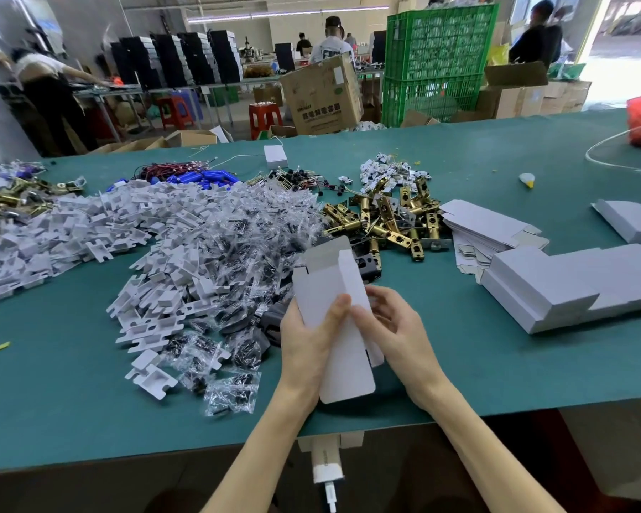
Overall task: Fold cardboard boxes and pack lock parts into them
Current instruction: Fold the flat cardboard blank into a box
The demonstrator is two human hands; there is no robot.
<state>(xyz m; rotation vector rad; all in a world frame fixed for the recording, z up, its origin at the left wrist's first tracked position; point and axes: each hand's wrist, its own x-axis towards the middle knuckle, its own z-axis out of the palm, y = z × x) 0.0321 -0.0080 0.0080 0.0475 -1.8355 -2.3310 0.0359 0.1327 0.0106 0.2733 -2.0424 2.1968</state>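
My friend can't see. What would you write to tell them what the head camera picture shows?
A left hand and a right hand hold a half-folded white cardboard box over a green table. Behind lie heaps of white inserts, clear bags of small dark parts and brass-coloured latches, with folded boxes at the right.

Brown carton (pixel 324 101), far centre, beyond the table: one row of dark Chinese characters printed low on its front face, too blurred to read for certain. A small brand word in Latin letters sits just above that row, also illegible. White sticker (pixel 338 75) on the carton's upper right: nothing legible. White adapter (pixel 326 461), under the near table edge: faint grey lettering, unreadable.
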